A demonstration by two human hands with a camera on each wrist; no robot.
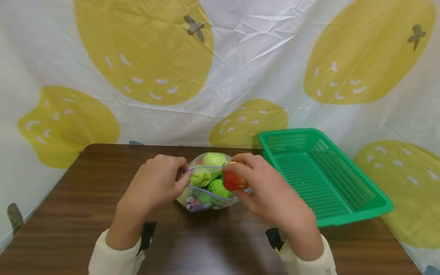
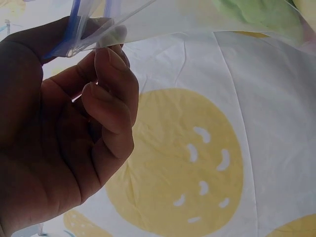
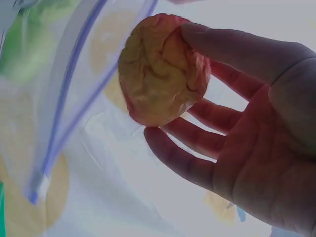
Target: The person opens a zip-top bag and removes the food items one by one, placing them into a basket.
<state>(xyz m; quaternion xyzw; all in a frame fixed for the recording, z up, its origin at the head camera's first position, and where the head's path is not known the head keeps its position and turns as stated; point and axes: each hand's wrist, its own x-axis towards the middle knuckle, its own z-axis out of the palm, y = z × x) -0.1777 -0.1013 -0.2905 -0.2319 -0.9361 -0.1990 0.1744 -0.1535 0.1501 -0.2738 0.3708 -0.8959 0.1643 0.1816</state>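
A clear zip bag (image 1: pixel 197 204) with a purple-blue seal stands with its mouth spread on the table. Inside lie a pale green round fruit (image 1: pixel 214 160), a light green leafy piece (image 1: pixel 200 178) and a bumpy green one (image 1: pixel 219 188). My left hand (image 1: pixel 159 179) pinches the bag's left corner between thumb and fingers; the left wrist view shows the seal (image 2: pixel 74 32) in that pinch. At the bag's right side, my right hand (image 1: pixel 262 183) grips a wrinkled red-and-yellow toy vegetable (image 3: pixel 163 71) by thumb and fingertips, right at the opening. Its exact kind I cannot tell.
To the right, a green plastic basket (image 1: pixel 354 217) with slotted walls sits on the dark wooden table (image 1: pixel 86 198). Behind the table hangs a white cloth (image 1: pixel 254 49) printed with big yellow fruits.
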